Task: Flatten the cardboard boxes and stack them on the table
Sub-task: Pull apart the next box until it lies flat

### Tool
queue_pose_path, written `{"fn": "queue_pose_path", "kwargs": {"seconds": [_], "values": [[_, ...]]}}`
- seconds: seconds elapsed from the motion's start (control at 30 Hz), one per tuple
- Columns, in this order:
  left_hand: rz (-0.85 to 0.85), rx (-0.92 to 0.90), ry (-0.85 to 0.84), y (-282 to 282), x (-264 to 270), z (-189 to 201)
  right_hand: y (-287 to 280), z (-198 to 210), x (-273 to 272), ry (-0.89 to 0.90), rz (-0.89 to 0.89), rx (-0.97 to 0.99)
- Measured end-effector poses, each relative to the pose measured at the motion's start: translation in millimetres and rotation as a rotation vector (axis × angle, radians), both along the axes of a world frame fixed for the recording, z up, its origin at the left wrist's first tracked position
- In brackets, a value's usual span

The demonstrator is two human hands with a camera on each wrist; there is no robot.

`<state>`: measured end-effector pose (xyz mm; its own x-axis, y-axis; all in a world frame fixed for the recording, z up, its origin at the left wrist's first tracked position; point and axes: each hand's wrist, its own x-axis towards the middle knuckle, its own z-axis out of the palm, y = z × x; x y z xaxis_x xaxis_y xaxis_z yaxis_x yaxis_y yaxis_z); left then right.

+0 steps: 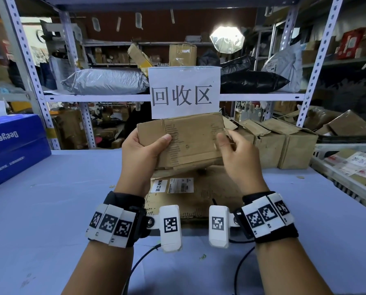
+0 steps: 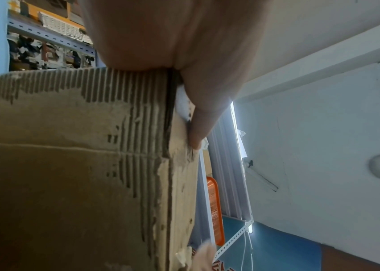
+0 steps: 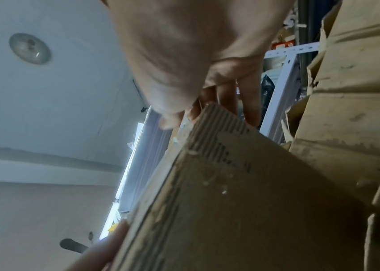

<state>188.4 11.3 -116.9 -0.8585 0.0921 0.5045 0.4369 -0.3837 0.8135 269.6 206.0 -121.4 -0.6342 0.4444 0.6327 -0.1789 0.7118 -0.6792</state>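
Note:
I hold a worn brown cardboard box (image 1: 190, 141) upright above the table (image 1: 67, 201), pressed nearly flat. My left hand (image 1: 141, 154) grips its left edge, thumb on the front face; the left wrist view shows the box (image 2: 68, 174) pinched between thumb and fingers (image 2: 198, 132). My right hand (image 1: 235, 154) holds the box's right edge, and in the right wrist view its fingers (image 3: 251, 102) curl behind the box (image 3: 242, 201). A flattened cardboard box (image 1: 201, 192) with a white shipping label lies on the table under my hands.
Several unflattened cardboard boxes (image 1: 284, 143) stand at the back right of the table. A blue box (image 1: 12, 145) sits at the left edge, a white crate (image 1: 348, 179) with parcels at the right. A paper sign (image 1: 184, 92) hangs from the shelving behind.

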Motion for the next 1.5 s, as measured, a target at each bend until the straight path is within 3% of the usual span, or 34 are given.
{"fn": "queue_pose_path", "kwargs": {"seconds": [0.07, 0.33, 0.5, 0.77, 0.93, 1.13, 1.23, 1.33, 1.4, 1.5], "values": [[-0.006, 0.007, 0.002, -1, -1, 1, -5, -1, -1, -0.027, 0.057, -0.043], [0.026, -0.017, 0.026, -9, -5, 3, -2, -2, -5, 0.102, -0.060, -0.022], [0.037, 0.003, 0.007, -12, -9, 3, 2, 1, -3, 0.133, 0.064, -0.175], [0.080, -0.035, 0.023, -20, -18, 4, 11, 4, -4, 0.160, 0.034, -0.212], [0.159, -0.093, 0.032, -22, -25, 1, 6, 14, 5, 0.290, 0.322, -0.579], [0.229, -0.175, 0.045, -18, -27, 3, 5, 19, 16, 0.383, 0.510, -0.805], [0.225, -0.216, 0.057, -11, -24, 8, 7, 22, 23, 0.480, 0.577, -0.814], [0.252, -0.328, 0.056, 1, -19, 15, 7, 28, 29, 0.538, 0.558, -0.722], [0.315, -0.548, 0.061, 8, -17, 20, 8, 30, 32, 0.546, 0.453, -0.619], [0.464, -0.805, 0.238, 11, -8, 29, 6, 30, 31, 0.538, 0.321, -0.458]]}}
